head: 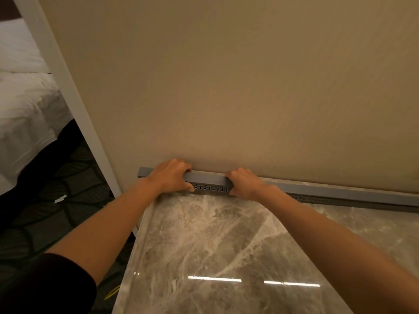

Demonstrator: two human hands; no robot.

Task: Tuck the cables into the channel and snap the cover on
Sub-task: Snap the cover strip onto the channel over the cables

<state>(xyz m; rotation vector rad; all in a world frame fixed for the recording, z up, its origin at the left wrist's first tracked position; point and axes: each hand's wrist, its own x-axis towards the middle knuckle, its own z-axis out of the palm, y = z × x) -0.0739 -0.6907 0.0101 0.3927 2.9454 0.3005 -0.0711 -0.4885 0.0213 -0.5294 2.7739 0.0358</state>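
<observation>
A long grey cable channel [209,188] with a slotted side lies along the back of the marble counter, against the beige wall. Its grey cover [207,177] sits on top and runs off to the right. My left hand [171,176] grips the channel near its left end, fingers over the top and thumb on the slotted front. My right hand [243,183] grips it a short way to the right in the same manner. No cables show; the inside of the channel is hidden.
The glossy marble counter [215,245] stretches from the wall toward me, its left edge dropping to dark patterned carpet [56,211]. A white door frame [68,91] and a bed with white sheets [25,98] lie to the left. Something thin and yellow [112,292] lies on the floor.
</observation>
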